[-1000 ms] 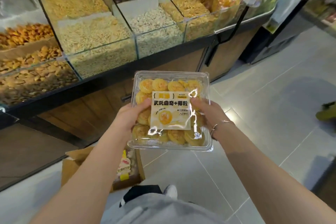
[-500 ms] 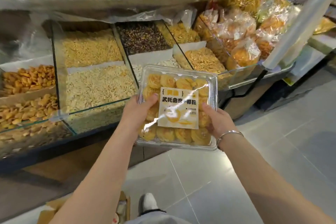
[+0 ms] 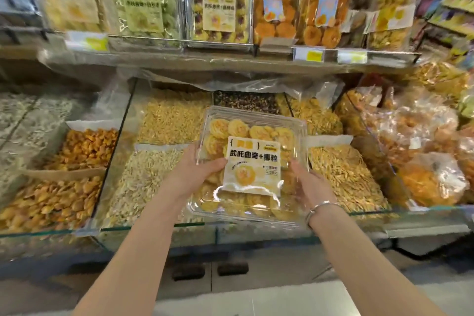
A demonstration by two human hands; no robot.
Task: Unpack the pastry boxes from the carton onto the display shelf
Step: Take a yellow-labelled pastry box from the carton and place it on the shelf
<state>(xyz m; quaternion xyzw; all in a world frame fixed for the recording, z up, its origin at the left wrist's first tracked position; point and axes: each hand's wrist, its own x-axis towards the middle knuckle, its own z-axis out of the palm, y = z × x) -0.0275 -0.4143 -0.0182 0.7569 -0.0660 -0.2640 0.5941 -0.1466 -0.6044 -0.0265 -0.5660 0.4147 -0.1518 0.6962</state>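
Note:
I hold a clear plastic pastry box (image 3: 250, 136) of yellow cookies with a white and yellow label, tilted, in front of the glass bins. My left hand (image 3: 195, 169) grips its left side and my right hand (image 3: 306, 181), with a silver bracelet at the wrist, grips its right side. The display shelf (image 3: 230, 60) runs across above, with several similar pastry boxes (image 3: 218, 7) standing upright on it. The carton is out of view.
Glass-fronted bulk bins (image 3: 159, 174) of seeds and nuts lie below the shelf, right behind the held box. Bagged orange snacks (image 3: 423, 156) pile up at the right. Yellow price tags (image 3: 315, 54) line the shelf edge. Tiled floor shows at the bottom.
The pastry box has risen with both hands from near floor level to in front of the bins. My view has tilted up, the upper shelf has come into sight, and the carton has dropped out of frame.

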